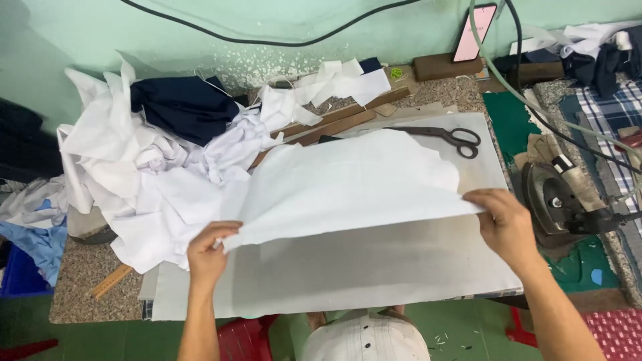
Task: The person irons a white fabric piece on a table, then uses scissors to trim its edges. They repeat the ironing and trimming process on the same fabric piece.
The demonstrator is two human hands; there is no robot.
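A white piece of cloth (348,180) is lifted off the pale ironing pad (374,267) along its near edge. My left hand (208,249) pinches the cloth's near left corner. My right hand (505,224) pinches its near right corner. The cloth's far part still rests on the pad, and it casts a shadow below.
A heap of white and dark blue cloth pieces (160,160) lies at the left. Black scissors (451,138) lie at the far side of the pad. A dark iron (558,200) sits to the right. Wooden sticks (334,124), a phone (473,32) and cables are by the wall.
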